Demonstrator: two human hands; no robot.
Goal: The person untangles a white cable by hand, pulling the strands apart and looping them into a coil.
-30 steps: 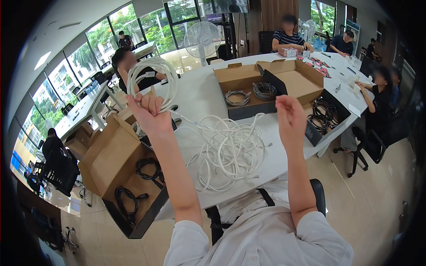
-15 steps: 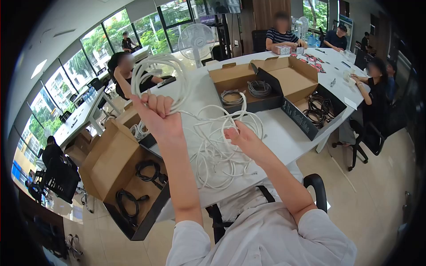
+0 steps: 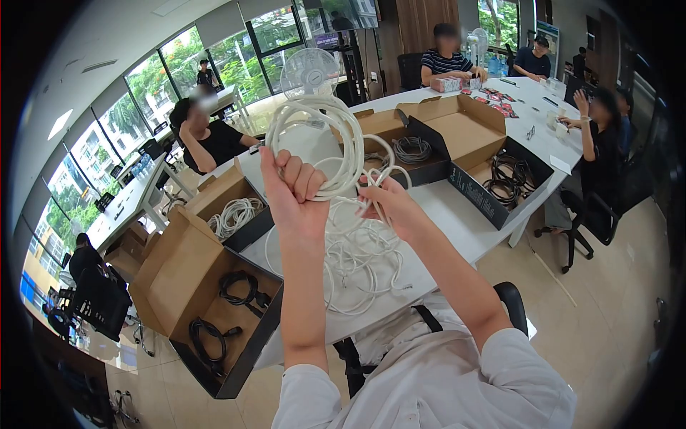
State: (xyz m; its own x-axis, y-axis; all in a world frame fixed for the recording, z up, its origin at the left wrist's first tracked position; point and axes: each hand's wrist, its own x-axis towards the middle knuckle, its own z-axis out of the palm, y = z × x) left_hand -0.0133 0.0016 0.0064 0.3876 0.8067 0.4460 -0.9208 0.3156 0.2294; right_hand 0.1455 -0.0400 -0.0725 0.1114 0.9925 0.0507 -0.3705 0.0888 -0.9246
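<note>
A coil of white cable (image 3: pixel 351 143) is raised above the table, with my left hand (image 3: pixel 296 187) closed round its lower left side. My right hand (image 3: pixel 386 204), to the right and slightly lower, pinches loops of the white cable that hang beside the coil. Beneath both hands, a loose tangle of white cable (image 3: pixel 364 268) lies on the white table (image 3: pixel 421 214). Strands run from my right hand down toward that tangle.
An open box with black cables (image 3: pixel 246 357) is at the lower left, beside a box of white cables (image 3: pixel 246 232). Two more open boxes hold grey cables (image 3: pixel 412 150) and dark cables (image 3: pixel 511 179). People sit around the table; a fan (image 3: pixel 309 74) stands behind.
My left hand and the coil have moved right, closer to my right hand. My right hand has closed on cable loops and lifted them. The view has shifted slightly.
</note>
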